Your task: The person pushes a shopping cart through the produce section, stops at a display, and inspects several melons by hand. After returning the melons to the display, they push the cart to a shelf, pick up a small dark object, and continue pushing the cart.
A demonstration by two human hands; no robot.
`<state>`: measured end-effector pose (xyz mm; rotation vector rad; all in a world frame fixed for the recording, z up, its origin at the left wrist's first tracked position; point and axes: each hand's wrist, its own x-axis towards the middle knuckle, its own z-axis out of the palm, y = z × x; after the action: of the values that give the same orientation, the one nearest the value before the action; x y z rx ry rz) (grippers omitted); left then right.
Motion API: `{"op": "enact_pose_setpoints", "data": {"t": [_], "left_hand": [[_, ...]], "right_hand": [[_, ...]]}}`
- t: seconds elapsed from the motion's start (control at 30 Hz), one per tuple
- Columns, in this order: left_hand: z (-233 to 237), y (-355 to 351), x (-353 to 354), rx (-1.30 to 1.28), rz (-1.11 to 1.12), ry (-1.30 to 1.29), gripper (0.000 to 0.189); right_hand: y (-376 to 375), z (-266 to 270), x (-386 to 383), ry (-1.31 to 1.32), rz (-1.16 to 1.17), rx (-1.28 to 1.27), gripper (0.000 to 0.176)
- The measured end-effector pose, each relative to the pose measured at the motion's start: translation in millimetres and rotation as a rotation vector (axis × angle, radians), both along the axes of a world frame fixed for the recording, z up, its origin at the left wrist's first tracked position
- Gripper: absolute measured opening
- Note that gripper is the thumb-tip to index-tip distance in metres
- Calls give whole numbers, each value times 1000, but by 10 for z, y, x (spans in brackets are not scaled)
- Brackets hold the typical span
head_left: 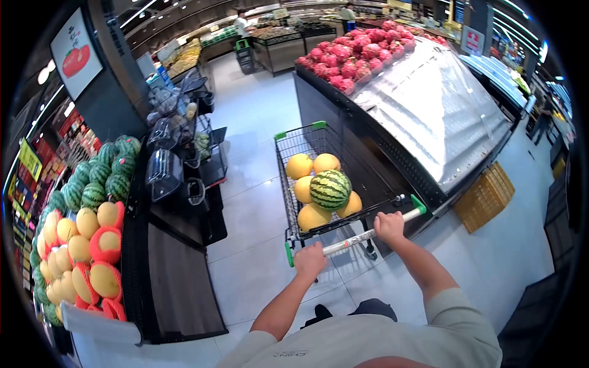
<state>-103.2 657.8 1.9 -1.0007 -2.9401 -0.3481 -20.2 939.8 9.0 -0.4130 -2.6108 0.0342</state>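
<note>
Fingers [383, 219], left hand [310, 260] and right hand [389, 227], wrap the handle [351, 242], probably for steering. Melons [313, 217] probably cradle that watermelon [331, 189] tbh.

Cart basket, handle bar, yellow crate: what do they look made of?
Cart basket: likely dark-coated metal wire, from its thin, open grid.
Handle bar: pale, smooth, perhaps plastic-sleeved, with printing.
Yellow crate: probably plastic, from its openwork side; finish unclear.

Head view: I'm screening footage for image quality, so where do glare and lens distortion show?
In the head view, glare whitens the sloped silver display beside the dragon fruit; fisheye distortion tilts the left pillar and leaves black corners; the left hand, right hand and watermelon in the cart look fairly sharp.
</note>
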Motion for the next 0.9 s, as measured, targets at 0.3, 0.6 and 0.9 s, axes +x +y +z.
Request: {"op": "enact_pose_setpoints", "data": {"t": [0.3, 0.6, 0.9], "left_hand": [[67, -31, -316, -71, 74, -9, 13], [165, 76, -102, -228, 197, -51, 19], [110, 136, -102, -301, 312, 1, 27]], "right_hand": [[-59, -67, -314, 81, 34, -16, 26], [65, -80, -282, 147, 117, -51, 25], [109, -69, -398, 165, 194, -120, 26]]}}
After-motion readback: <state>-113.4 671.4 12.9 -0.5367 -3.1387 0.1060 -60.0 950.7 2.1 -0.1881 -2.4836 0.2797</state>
